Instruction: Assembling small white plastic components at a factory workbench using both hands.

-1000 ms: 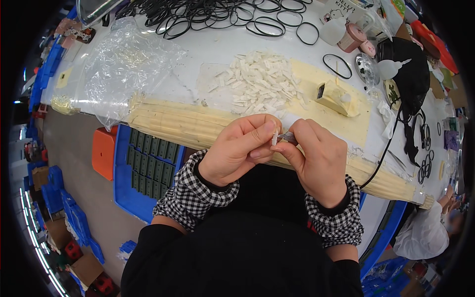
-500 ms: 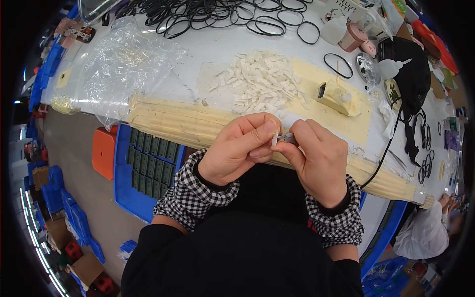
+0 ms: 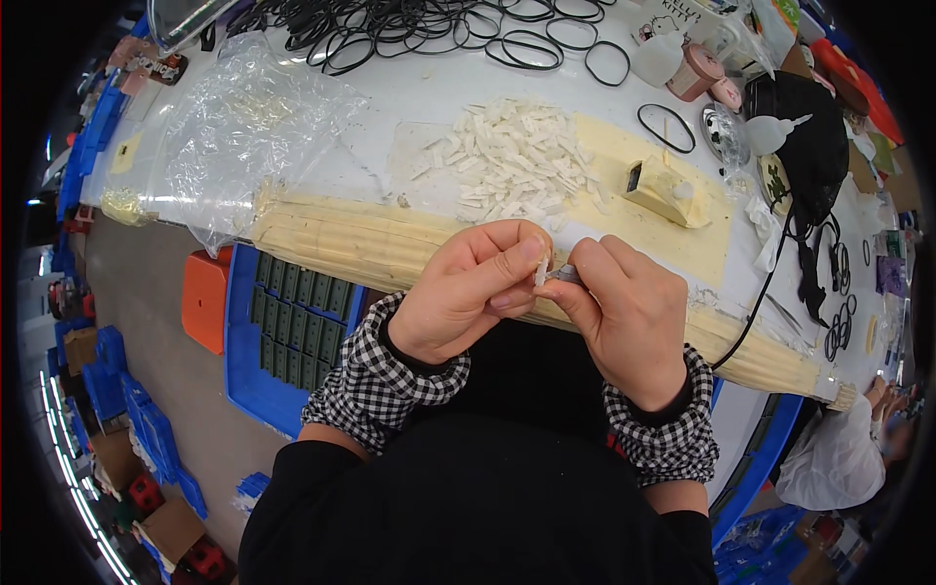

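Left hand (image 3: 473, 288) pinches a white strip (image 3: 542, 272); right hand (image 3: 632, 317) grips a grey piece (image 3: 565, 275), its tip at the strip. On bench (image 3: 409, 97) beyond: strip heap (image 3: 526, 161), black bands (image 3: 336, 24) behind it, clear plastic (image 3: 255, 127) to left.

A white worktable (image 3: 400, 97) spans the upper frame, black rings (image 3: 327, 21) tangled along the top edge and a crumpled clear plastic bag (image 3: 249, 127) at upper left. White strips (image 3: 522, 161) lie heaped above center, spilling onto a yellow sheet (image 3: 700, 244).
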Action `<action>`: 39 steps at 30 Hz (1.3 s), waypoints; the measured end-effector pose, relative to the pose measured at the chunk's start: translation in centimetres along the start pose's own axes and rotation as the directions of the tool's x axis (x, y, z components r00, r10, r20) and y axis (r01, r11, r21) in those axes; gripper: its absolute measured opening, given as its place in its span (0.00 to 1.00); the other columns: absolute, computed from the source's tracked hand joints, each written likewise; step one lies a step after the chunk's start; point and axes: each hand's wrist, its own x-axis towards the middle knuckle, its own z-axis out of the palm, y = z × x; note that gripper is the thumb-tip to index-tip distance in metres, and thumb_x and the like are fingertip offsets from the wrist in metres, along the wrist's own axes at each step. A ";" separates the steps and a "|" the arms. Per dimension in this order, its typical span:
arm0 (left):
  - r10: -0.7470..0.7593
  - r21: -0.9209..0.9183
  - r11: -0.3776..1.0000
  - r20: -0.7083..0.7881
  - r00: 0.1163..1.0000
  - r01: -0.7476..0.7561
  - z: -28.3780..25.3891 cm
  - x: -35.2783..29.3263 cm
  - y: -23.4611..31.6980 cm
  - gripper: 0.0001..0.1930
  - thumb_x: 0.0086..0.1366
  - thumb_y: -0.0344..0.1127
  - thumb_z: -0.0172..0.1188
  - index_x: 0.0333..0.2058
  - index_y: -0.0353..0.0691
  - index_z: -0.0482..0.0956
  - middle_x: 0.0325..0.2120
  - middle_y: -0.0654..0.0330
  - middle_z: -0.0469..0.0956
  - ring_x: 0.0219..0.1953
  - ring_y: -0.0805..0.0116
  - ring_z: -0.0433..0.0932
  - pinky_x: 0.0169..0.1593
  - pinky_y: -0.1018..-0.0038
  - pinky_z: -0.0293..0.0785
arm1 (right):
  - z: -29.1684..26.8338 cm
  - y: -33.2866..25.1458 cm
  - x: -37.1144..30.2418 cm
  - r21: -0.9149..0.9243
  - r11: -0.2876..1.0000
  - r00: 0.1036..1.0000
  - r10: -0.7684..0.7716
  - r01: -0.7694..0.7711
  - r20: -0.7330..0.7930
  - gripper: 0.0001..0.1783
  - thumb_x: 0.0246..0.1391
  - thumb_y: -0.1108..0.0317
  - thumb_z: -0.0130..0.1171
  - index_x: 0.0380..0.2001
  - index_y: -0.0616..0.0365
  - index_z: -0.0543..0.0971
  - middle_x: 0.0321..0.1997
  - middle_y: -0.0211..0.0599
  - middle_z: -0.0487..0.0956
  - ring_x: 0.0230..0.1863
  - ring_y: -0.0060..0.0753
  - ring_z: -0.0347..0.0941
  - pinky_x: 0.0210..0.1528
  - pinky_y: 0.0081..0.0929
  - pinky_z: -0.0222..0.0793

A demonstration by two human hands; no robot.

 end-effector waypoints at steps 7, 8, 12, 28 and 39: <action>-0.007 0.004 1.000 -0.004 1.000 0.007 0.1 -0.1 0.1 0.11 0.69 0.39 0.48 0.34 0.36 0.68 0.26 0.68 0.66 0.19 0.88 0.54 0.24 0.89 0.53 | 0.0 0.0 0.1 -0.019 1.000 1.000 -0.005 0.005 -0.013 0.19 0.47 0.53 0.61 0.22 0.57 0.69 0.18 0.34 0.66 0.19 0.38 0.67 0.20 0.30 0.60; -0.004 0.005 1.000 -0.004 1.000 0.004 0.1 -0.1 0.1 0.11 0.69 0.39 0.48 0.34 0.36 0.68 0.26 0.68 0.66 0.19 0.88 0.54 0.24 0.89 0.53 | -0.1 -0.1 0.1 -0.027 1.000 1.000 -0.005 0.005 -0.002 0.19 0.47 0.53 0.61 0.23 0.57 0.69 0.18 0.34 0.66 0.19 0.38 0.67 0.20 0.30 0.60; 0.000 0.003 1.000 0.014 1.000 0.000 0.0 0.0 0.1 0.11 0.69 0.39 0.48 0.34 0.37 0.68 0.25 0.69 0.66 0.19 0.88 0.54 0.24 0.89 0.53 | -0.1 -0.1 0.1 -0.009 1.000 1.000 -0.003 0.003 -0.006 0.19 0.47 0.53 0.61 0.22 0.58 0.69 0.18 0.34 0.66 0.19 0.38 0.67 0.20 0.30 0.60; 0.058 0.131 0.990 -0.053 0.997 -0.051 0.1 -0.3 0.5 0.11 0.69 0.38 0.48 0.32 0.36 0.69 0.21 0.70 0.65 0.19 0.87 0.54 0.24 0.86 0.52 | 0.6 0.5 0.1 -0.048 0.998 0.997 -0.036 0.033 -0.066 0.19 0.48 0.48 0.60 0.22 0.52 0.70 0.17 0.29 0.64 0.17 0.31 0.67 0.18 0.27 0.60; 0.096 0.227 0.972 -0.134 0.986 -0.064 0.5 -0.4 0.7 0.10 0.68 0.37 0.51 0.32 0.37 0.71 0.20 0.72 0.65 0.19 0.86 0.54 0.23 0.86 0.50 | 0.8 0.7 0.0 -0.083 0.996 0.995 -0.041 0.034 -0.091 0.19 0.47 0.48 0.60 0.22 0.52 0.70 0.17 0.29 0.63 0.16 0.31 0.66 0.17 0.27 0.59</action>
